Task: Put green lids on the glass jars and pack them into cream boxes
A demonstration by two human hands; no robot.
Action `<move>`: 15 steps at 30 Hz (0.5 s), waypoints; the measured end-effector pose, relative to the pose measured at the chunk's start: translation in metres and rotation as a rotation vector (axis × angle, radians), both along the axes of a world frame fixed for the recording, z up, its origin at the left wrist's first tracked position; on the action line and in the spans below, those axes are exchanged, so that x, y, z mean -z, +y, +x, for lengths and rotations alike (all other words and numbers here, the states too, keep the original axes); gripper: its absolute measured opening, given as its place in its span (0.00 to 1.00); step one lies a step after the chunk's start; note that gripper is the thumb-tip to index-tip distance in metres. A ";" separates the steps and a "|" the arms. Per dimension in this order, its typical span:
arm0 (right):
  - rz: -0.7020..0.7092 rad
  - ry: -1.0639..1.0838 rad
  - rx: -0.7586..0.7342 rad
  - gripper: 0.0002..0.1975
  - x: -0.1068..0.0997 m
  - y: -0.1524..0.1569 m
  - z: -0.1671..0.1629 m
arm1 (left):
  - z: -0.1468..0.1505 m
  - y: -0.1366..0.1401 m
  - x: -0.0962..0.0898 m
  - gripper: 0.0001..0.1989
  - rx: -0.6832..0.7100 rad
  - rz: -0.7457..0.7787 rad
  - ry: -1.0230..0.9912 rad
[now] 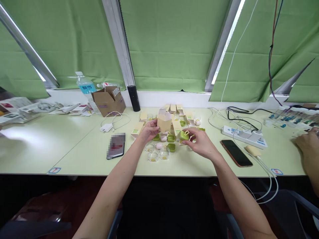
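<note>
Between the thumb and fingers of my left hand (149,130) is a small cream cardboard box (164,122), its top flaps standing up. My right hand (199,141) pinches a small green case (184,135) with a pale cord loop, just right of the box. Below and between the hands lie green open trays (171,147), small pale pink pieces (159,146) and clear plastic containers (153,156) with yellow marks. More cream boxes (136,130) lie or stand behind and around my hands, partly hidden by them.
Phones lie at left (116,146) and right (236,153). A power strip (244,136) with cables sits at right. Behind are a brown carton (109,102), a black cylinder (134,98) and a water bottle (85,84). Another person's hand (309,146) shows at far right.
</note>
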State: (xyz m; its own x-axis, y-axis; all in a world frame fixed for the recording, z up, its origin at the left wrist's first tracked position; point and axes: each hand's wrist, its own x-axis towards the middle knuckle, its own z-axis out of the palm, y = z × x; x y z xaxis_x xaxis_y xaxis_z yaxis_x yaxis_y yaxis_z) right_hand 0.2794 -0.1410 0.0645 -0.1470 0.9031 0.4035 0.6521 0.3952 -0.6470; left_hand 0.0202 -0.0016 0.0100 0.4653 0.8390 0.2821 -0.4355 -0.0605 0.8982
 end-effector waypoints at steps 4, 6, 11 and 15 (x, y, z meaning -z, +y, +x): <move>0.109 0.278 0.009 0.22 -0.013 0.017 -0.007 | -0.001 -0.003 -0.002 0.27 0.068 0.004 0.038; 0.144 0.385 -0.008 0.23 -0.022 0.027 -0.012 | -0.002 -0.005 -0.003 0.28 0.097 0.001 0.058; 0.165 0.463 -0.129 0.25 -0.037 0.047 -0.028 | -0.002 -0.012 -0.008 0.28 0.182 -0.048 0.073; 0.156 0.349 -0.195 0.22 -0.041 0.045 -0.036 | -0.001 -0.018 -0.014 0.26 0.239 -0.081 0.057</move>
State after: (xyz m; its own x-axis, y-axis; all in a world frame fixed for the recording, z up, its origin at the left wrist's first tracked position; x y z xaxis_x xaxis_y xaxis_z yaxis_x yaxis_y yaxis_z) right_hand 0.2431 -0.0956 0.1053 -0.1397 0.7963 0.5885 0.3079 0.5998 -0.7385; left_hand 0.0192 -0.0194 0.0236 0.6663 0.7219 0.1867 -0.3777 0.1109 0.9193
